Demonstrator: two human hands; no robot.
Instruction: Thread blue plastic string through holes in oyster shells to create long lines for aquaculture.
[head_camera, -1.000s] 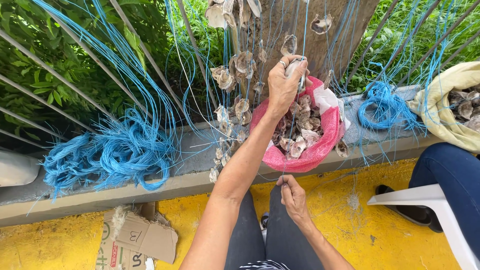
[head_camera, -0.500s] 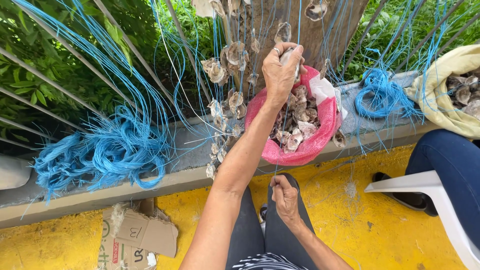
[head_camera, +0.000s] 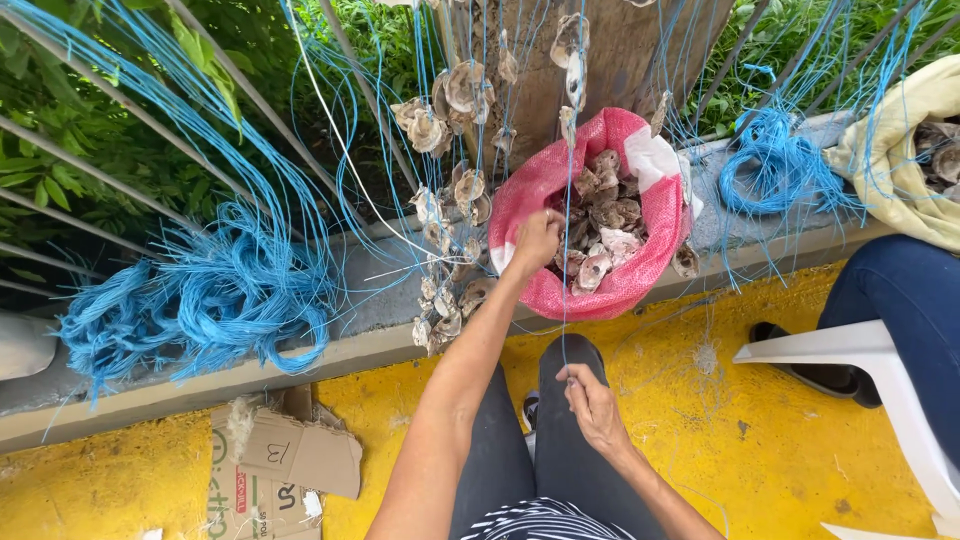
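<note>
Nearest me, my right hand (head_camera: 592, 398) hovers over my dark-trousered knees, fingers pinched narrow on a thin blue cord (head_camera: 566, 230) that runs taut upward. Beyond it, my left hand (head_camera: 538, 240) reaches into the woven pink sack (head_camera: 655, 270), fingers curled among rough, flaky grey shells (head_camera: 600, 225); I cannot tell whether they grip one. Farther back, strung shells (head_camera: 455, 95) hang on cords before a coarse trunk (head_camera: 620, 50), whose top is cut off.
</note>
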